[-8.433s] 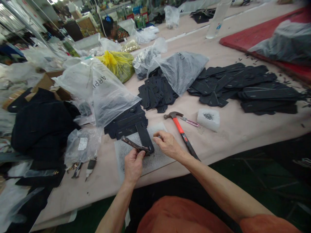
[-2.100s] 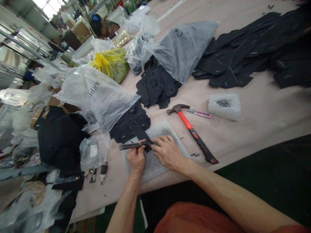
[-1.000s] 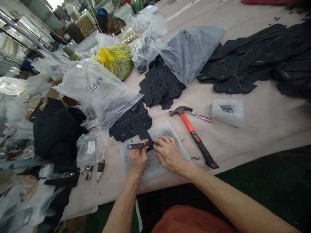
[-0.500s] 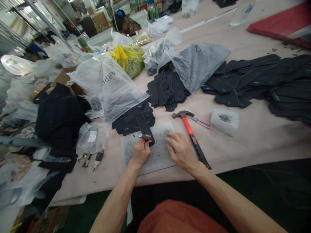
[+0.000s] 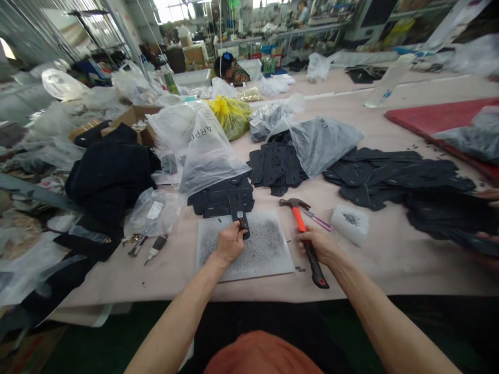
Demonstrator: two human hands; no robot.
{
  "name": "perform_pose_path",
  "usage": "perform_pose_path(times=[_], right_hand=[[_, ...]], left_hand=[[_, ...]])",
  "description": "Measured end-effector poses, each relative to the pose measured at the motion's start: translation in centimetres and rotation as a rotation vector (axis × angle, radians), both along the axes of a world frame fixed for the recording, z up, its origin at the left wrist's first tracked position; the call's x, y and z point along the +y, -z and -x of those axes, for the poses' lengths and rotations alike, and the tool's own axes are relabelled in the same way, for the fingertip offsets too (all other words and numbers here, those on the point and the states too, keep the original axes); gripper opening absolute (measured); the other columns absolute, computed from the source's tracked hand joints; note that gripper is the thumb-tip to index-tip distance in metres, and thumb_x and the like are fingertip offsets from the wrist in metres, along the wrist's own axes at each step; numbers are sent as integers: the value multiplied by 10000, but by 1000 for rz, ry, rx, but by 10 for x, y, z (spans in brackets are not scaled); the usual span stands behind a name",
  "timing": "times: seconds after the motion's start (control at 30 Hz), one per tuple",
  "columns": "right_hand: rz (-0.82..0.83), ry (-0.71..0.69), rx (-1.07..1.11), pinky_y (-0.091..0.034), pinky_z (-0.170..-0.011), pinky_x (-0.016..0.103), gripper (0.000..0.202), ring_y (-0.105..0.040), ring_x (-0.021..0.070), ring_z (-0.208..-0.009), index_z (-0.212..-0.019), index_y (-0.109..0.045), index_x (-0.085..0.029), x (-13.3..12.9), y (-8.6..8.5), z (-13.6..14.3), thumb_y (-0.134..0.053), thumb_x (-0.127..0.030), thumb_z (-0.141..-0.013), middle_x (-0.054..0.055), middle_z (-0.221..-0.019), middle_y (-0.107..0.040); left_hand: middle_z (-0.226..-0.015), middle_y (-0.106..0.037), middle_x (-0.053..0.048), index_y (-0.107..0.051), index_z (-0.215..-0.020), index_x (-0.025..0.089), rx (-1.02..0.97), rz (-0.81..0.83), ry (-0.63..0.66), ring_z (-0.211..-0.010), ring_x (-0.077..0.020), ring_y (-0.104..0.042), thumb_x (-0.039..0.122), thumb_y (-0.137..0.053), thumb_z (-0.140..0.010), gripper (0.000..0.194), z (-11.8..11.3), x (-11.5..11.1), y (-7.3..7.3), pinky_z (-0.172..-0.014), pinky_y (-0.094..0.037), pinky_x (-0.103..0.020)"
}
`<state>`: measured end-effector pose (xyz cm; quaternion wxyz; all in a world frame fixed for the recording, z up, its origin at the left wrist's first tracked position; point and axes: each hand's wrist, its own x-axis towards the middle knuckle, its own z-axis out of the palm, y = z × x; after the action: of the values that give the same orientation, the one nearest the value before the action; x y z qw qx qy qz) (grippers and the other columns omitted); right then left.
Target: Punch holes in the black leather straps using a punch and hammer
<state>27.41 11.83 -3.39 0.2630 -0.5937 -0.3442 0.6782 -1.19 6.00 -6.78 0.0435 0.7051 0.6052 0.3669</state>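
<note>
The left hand [image 5: 229, 244] pinches a slim metal punch [image 5: 242, 224] upright, tip down on a black strap piece [image 5: 236, 205] lying over the far edge of the grey cutting mat [image 5: 268, 257] under the hand. To its right, the right hand [image 5: 319, 243] closes around the handle of the red-and-black hammer [image 5: 304, 234], which lies on the pale pink table [image 5: 390, 254], head pointing away. Just beyond the hammer lie pink snips [image 5: 318, 221] and a white foam block [image 5: 350, 224]. Farther out, black cut pieces [image 5: 390, 176] spread to the right, clear plastic bags [image 5: 202, 145] and a yellow bag [image 5: 232, 115] sit ahead, dark fabric [image 5: 109, 171] heaps left, and a cluttered workshop with shelving lies behind
</note>
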Motion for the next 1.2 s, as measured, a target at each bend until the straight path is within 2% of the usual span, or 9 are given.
perform_pose_path(times=[0.1,0.3,0.37,0.47,0.57,0.67,0.77,0.93,1.2], right_hand=[[42,-12,99,-394,-441,211,108,-443,104,-482,-885,-523,-156,-1,-5,2,-547,-210,-794,-17,-653,-471],[-28,64,68,-249,-353,155,133,-323,60,-396,-836,-470,-182,-14,-18,17,-518,-299,-874,-63,-605,-402],[-165,52,-4,-255,-355,166,207,-338,70,-405,-863,-487,-192,-21,-36,22,-529,-392,-897,-63,-605,-417],[-511,-65,-218,-289,-395,207,339,-377,100,-446,-871,-510,-203,-33,-74,26,-471,-534,-934,-55,-594,-426],[-876,-207,-502,-301,-478,249,376,-415,120,-496,-758,-476,-209,-42,-109,27,-437,-526,-957,-36,-580,-444],[-1069,-337,-679,-262,-506,272,372,-412,125,-492,-706,-440,-213,-48,-123,28,-412,-466,-976,-32,-564,-442],[-1107,-410,-731,-253,-514,275,353,-418,127,-495,-721,-446,-214,-53,-120,29,-393,-434,-992,-34,-578,-448],[-1078,-385,-715,-266,-504,269,364,-436,127,-486,-722,-437,-216,-59,-118,29,-381,-448,-997,-37,-564,-450],[-1104,-393,-688,-302,-527,283,367,-458,146,-522,-730,-447,-224,-62,-149,31,-360,-465,-993,-7,-584,-493]], left_hand=[[-837,-689,-69,-601,-970,158,-37,-24,50,-783,-231,-685,130,-508,-890,125,2,1,-1,-687,-547,-309],[-860,-690,-70,-597,-1030,163,-6,-37,66,-796,-223,-690,108,-529,-877,177,2,1,1,-689,-551,-297],[-870,-691,-72,-594,-1033,162,-5,-55,71,-794,-226,-691,109,-524,-879,178,1,1,2,-682,-552,-299],[-859,-691,-71,-592,-1026,164,-9,-61,58,-780,-229,-692,109,-522,-873,177,1,1,3,-668,-552,-303],[-852,-688,-67,-592,-1023,168,-13,-63,42,-771,-230,-693,104,-520,-862,187,1,1,3,-658,-552,-302],[-856,-686,-69,-588,-1028,164,-24,-86,48,-771,-231,-691,105,-514,-866,188,0,1,1,-659,-554,-307],[-844,-685,-68,-591,-1021,160,-37,-101,40,-764,-229,-690,100,-505,-870,183,-1,1,1,-664,-554,-308],[-813,-681,-70,-605,-1020,155,-27,-96,14,-752,-230,-685,110,-517,-864,185,-2,1,1,-654,-548,-306],[-823,-679,-78,-619,-1033,161,6,-63,23,-781,-234,-676,124,-522,-869,194,-1,3,0,-718,-556,-327]])
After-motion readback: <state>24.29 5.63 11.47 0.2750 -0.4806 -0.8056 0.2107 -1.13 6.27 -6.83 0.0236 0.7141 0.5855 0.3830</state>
